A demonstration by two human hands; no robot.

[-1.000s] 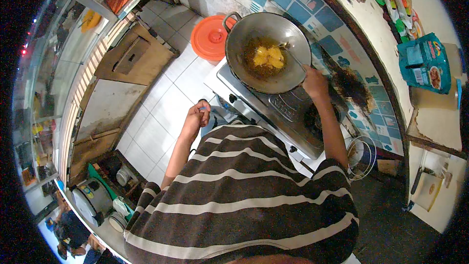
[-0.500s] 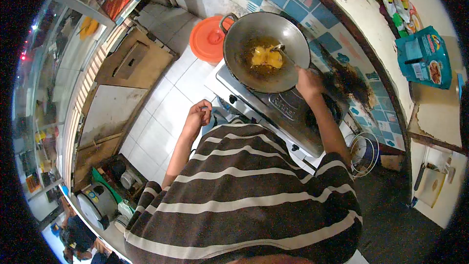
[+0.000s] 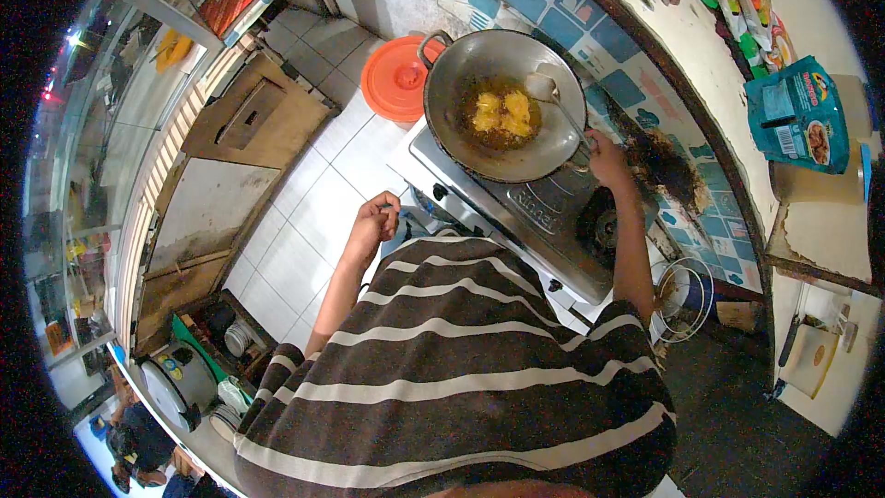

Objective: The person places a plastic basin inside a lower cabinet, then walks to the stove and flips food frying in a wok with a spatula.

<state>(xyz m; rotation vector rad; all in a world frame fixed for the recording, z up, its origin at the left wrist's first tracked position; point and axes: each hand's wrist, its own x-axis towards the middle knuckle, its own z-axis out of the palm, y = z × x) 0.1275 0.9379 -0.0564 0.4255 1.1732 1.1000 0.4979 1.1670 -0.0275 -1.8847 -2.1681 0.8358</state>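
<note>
We are apparently frying yellow food (image 3: 517,112) in the wok (image 3: 450,97), right grip (image 3: 606,160) clamped on the spatula (image 3: 545,87), left grip (image 3: 375,219) loosely closed; turning would call for lowering it.

A shirt (image 3: 461,350) at the near side is showing dark brown crossed by wavy cream stripes. Farther off, a wok (image 3: 452,129) is gleaming dull grey, with yellow food (image 3: 516,113) glowing in brownish oil (image 3: 501,149), and a spatula (image 3: 542,86) is showing silvery grey. The stove (image 3: 535,209) is showing grey metal. To the wok's left, a lid (image 3: 398,77) is blazing orange. Wall tiles (image 3: 560,29) at the far side are alternating blue and white, with a blackish stain (image 3: 678,169) darkening them. At right, a pouch (image 3: 784,92) is showing teal. Floor tiles (image 3: 313,189) at left are gleaming white between grey lines.
</note>
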